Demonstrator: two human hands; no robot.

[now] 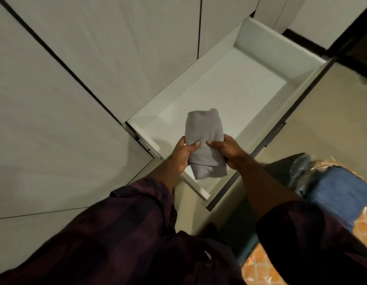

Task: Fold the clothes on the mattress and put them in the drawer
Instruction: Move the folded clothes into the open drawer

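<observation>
A folded grey garment [203, 128] hangs over the near end of the open white drawer [260, 58], held between both hands. My left hand [183, 154] grips its left edge with the thumb on top. On the other side, my right hand [227, 151] pinches the right edge. The drawer is pulled out from a white wardrobe and its visible bottom is bare. At the lower right, part of the mattress [258, 270] shows an orange patterned cover with a blue cloth [332, 194] on it.
Tall white wardrobe doors [75, 79] fill the left and top of the view. A beige floor [332, 112] lies right of the drawer. My dark checked sleeves [127, 233] cover the lower part of the view.
</observation>
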